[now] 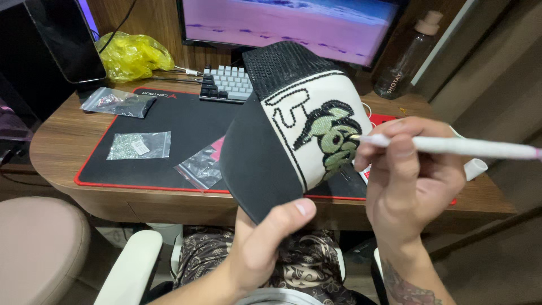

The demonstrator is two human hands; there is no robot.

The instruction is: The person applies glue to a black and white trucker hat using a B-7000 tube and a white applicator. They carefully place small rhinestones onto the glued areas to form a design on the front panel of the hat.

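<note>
Black-brimmed cap [282,130] — tilted, white pen [451,147] touching

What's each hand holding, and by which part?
Left hand holds the cap by its black brim, thumb on top. Right hand grips the white pen tool near its tip end, tip on the green design.

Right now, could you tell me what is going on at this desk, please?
A person holds a cap up over the desk, the left hand gripping its black brim. The right hand holds a white pen with its tip on the green design on the cap's white front panel. Small bags of tiny pieces lie on the black mat below, near a keyboard.
</note>
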